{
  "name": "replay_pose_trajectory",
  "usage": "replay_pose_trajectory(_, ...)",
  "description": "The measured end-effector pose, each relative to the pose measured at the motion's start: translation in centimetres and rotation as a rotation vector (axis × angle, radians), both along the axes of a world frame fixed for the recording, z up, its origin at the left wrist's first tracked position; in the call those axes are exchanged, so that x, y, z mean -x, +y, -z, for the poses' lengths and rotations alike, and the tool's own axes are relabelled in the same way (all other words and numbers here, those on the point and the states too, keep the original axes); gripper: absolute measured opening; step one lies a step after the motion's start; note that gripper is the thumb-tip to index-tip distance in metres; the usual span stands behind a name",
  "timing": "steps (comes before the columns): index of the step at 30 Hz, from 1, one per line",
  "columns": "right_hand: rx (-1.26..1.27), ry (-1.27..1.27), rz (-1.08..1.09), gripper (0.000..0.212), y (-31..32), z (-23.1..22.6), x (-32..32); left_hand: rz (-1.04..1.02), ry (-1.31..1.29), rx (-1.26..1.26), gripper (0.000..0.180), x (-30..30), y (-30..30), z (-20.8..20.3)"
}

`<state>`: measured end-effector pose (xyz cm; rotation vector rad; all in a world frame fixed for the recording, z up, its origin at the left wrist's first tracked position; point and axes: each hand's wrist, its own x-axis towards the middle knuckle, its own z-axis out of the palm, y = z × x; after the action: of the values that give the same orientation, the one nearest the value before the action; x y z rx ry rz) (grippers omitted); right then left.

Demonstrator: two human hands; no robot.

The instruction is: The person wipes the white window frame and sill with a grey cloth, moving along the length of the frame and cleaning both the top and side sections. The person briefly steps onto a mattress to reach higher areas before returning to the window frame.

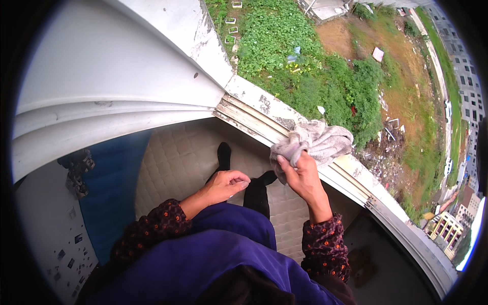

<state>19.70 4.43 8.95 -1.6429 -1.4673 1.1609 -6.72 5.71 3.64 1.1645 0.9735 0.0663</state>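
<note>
A crumpled light grey cloth [327, 143] is bunched in my right hand [306, 182], whose fingers and thumb grip its near end. It lies over the window frame's grooved track [252, 121], and its loose folds reach onto the outer ledge [262, 99]. My left hand [220, 187] hovers in front of my body, apart from the cloth. Its fingers are loosely bent with the thumb separate, and nothing shows in it. Part of the track is hidden beneath the cloth and my right hand.
Beyond the ledge lies open ground far below, with green plants [284, 35] and scattered rubble. A white panel [127, 56] stands at the left. My feet in black socks [223, 152] rest on a quilted beige pad [173, 162]. A dark surface [381, 259] is at the lower right.
</note>
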Motion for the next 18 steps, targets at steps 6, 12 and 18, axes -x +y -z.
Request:
replay_pose_trajectory(6, -0.156, -0.665, -0.285, 0.018, 3.4, 3.8, 4.7, -0.058, 0.108, -0.040, 0.020, 2.6, -0.6, 0.8)
replay_pose_trajectory(12, -0.124, -0.735, -0.160, 0.020, 3.0, 4.8, 6.7, -0.076, 0.182, -0.063, 0.020, 4.7, -0.9, -0.9)
replay_pose_trajectory(18, -0.025, -0.742, -0.109, 0.015, 4.6, 6.0, 10.6, -0.158, 0.197, -0.063, 0.021, 6.7, -0.6, -1.3)
